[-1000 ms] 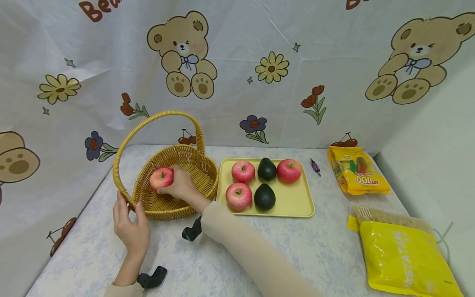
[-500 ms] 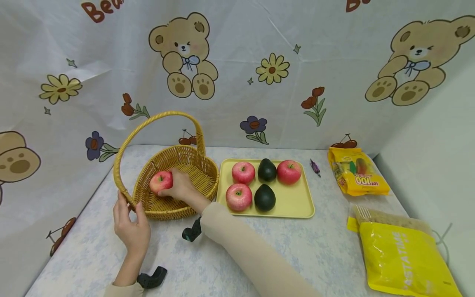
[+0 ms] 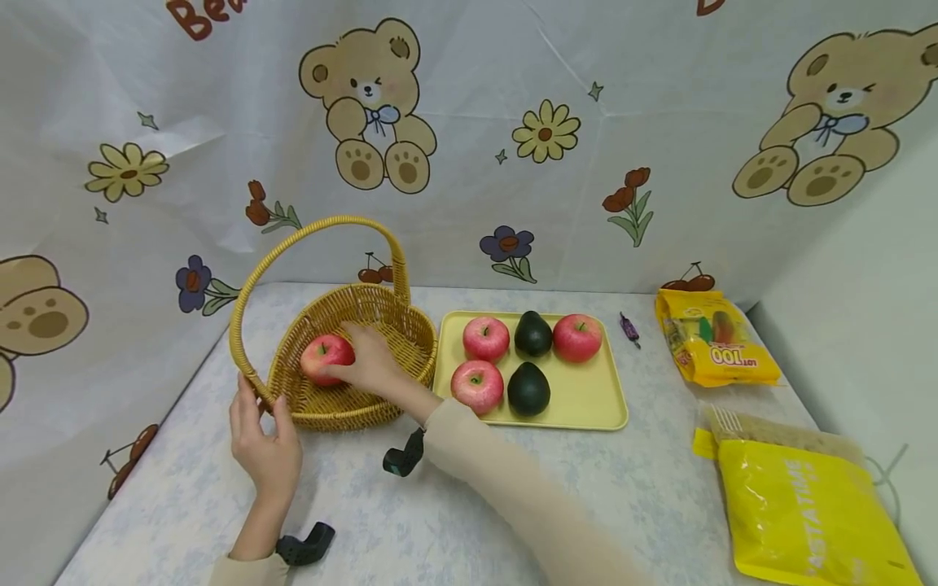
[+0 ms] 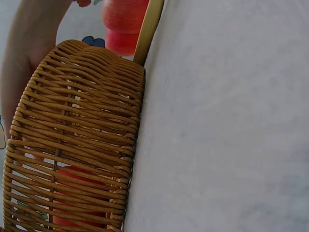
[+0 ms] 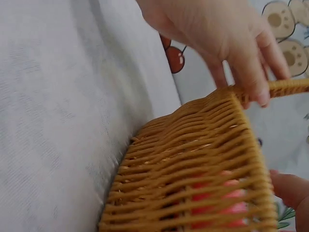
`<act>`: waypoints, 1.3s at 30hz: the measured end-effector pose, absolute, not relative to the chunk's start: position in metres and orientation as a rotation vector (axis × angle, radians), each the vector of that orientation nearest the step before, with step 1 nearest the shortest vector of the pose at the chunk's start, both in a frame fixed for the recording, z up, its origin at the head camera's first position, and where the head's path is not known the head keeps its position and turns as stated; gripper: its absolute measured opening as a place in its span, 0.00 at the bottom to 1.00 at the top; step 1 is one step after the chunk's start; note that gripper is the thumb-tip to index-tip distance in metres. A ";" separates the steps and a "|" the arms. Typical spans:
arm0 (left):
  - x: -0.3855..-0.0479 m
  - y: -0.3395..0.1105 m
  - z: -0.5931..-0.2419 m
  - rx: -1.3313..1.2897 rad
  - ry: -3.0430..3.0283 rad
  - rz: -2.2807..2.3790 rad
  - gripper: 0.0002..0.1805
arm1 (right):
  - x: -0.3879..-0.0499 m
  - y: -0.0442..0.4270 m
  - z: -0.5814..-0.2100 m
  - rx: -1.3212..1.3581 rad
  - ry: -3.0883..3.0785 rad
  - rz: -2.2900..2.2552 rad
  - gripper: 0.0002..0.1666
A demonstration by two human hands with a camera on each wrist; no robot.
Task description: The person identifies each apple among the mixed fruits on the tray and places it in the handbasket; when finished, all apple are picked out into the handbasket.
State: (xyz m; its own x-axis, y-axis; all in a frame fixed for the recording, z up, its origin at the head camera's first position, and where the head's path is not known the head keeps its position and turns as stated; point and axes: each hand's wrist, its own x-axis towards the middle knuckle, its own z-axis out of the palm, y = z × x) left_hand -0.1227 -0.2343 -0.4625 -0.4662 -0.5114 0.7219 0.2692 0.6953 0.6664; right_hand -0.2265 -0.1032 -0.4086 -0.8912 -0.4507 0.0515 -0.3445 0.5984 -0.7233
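A yellow wicker basket (image 3: 344,419) with a tall arched handle stands at the left of the table in the head view. My left hand (image 3: 267,448) grips its near left rim, at the foot of the handle; the right wrist view shows that thumb and fingers (image 5: 251,79) on either side of the handle. Inside the basket, at its left, lies a red apple (image 3: 322,358). My right hand (image 3: 377,366) is in the basket just right of this apple, fingers spread and apart from it, thumb close to its lower side. Whether the thumb touches is unclear.
Right of the basket, a pale yellow tray (image 3: 586,399) holds three apples (image 3: 477,387) and two dark green avocados (image 3: 528,389). A small purple item (image 3: 629,330), an orange-yellow packet (image 3: 721,342) and a large yellow bag (image 3: 813,505) lie further right. A bear-print cloth hangs behind.
My right hand's fingers have spread and come off the apple, which stays in the basket. My left hand has kept its place on the basket. The head view has shifted slightly.
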 end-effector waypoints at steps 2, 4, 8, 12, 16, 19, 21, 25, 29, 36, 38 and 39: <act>-0.123 -0.234 -0.462 0.194 -1.846 -0.922 0.33 | -0.221 -0.090 -0.403 -0.737 2.682 -1.209 0.45; -0.123 -0.234 -0.462 0.194 -1.847 -0.927 0.33 | -0.215 -0.074 -0.398 -0.781 2.685 -1.249 0.45; -0.124 -0.234 -0.460 0.187 -1.848 -0.937 0.33 | -0.201 -0.035 -0.391 -0.821 2.649 -1.374 0.46; -0.125 -0.234 -0.459 0.186 -1.851 -0.935 0.33 | -0.193 0.006 -0.389 -0.833 2.621 -1.516 0.45; -0.125 -0.234 -0.458 0.186 -1.851 -0.940 0.33 | -0.194 0.045 -0.389 -0.779 2.670 -1.587 0.45; -0.125 -0.233 -0.458 0.187 -1.850 -0.944 0.33 | -0.197 0.073 -0.389 -0.705 2.733 -1.596 0.45; -0.125 -0.233 -0.458 0.189 -1.851 -0.941 0.33 | -0.199 0.091 -0.389 -0.651 2.771 -1.598 0.44; -0.124 -0.234 -0.459 0.189 -1.853 -0.936 0.33 | -0.203 0.126 -0.389 -0.548 2.821 -1.621 0.45; -0.125 -0.234 -0.461 0.188 -1.854 -0.935 0.33 | -0.210 0.159 -0.393 -0.399 2.867 -1.650 0.45; -0.124 -0.234 -0.463 0.205 -1.854 -0.932 0.35 | -0.222 0.208 -0.405 -0.202 2.969 -1.617 0.46; -0.123 -0.234 -0.463 0.201 -1.855 -0.932 0.34 | -0.226 0.218 -0.408 -0.156 2.970 -1.579 0.48; -0.123 -0.234 -0.463 0.200 -1.855 -0.933 0.34 | -0.227 0.222 -0.409 -0.134 2.968 -1.558 0.50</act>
State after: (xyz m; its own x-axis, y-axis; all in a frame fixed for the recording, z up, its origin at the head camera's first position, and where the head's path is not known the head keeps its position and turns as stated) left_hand -0.1230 -0.2338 -0.4628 -0.4788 -0.5164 0.7100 0.2623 0.6876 0.6771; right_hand -0.2271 0.2221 -0.4094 -0.9743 0.0282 0.2236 -0.1680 0.5705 -0.8039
